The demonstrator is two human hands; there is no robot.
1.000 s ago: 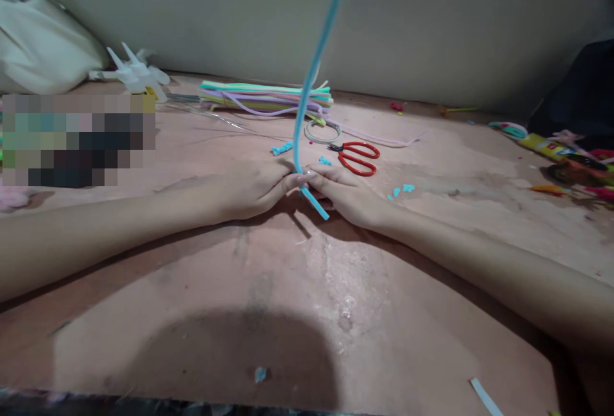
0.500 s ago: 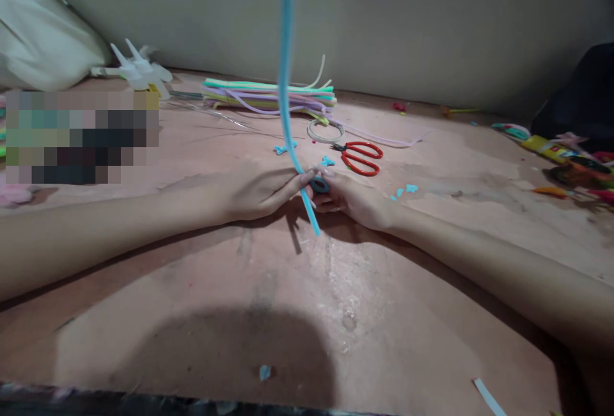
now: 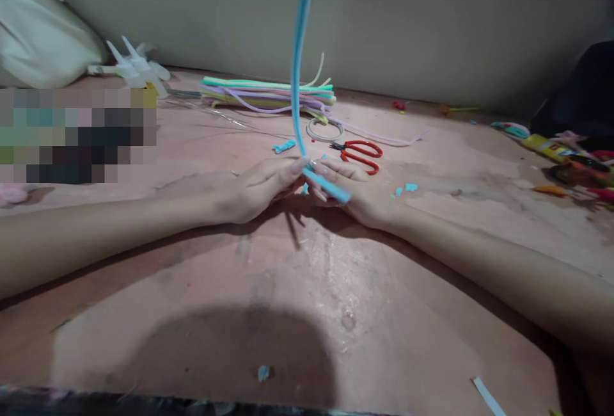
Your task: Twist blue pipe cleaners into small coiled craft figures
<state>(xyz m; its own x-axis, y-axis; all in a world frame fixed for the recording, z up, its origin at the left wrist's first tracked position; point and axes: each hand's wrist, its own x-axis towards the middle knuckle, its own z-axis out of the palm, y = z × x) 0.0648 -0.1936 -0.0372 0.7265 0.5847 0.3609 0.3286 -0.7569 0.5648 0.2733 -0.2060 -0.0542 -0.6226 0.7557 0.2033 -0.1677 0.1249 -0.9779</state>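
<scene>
A long blue pipe cleaner (image 3: 296, 83) rises from between my fingertips past the top of the view. Its short lower end bends to the right across my right fingers and is blurred. My left hand (image 3: 254, 192) pinches it between thumb and fingers. My right hand (image 3: 362, 189) meets the left one, its thumb and fingertips closed on the pipe cleaner at the bend. A bit of blue shows below the fingertips; the rest is hidden. Just beyond the hands lie red-handled scissors (image 3: 362, 145) and a small twisted blue piece (image 3: 284, 146).
A bundle of pastel pipe cleaners (image 3: 259, 97) lies at the back, near a roll of tape (image 3: 311, 134). White-nozzled bottles (image 3: 137, 70) stand back left beside a white bag (image 3: 48, 38). Blue scraps (image 3: 411, 187) lie right of the hands, and coloured craft pieces (image 3: 575, 173) farther right.
The pipe cleaner's lower end has swung from pointing down to pointing right, and its upper part has shifted right. The blue loop between my hands is now mostly hidden by fingers.
</scene>
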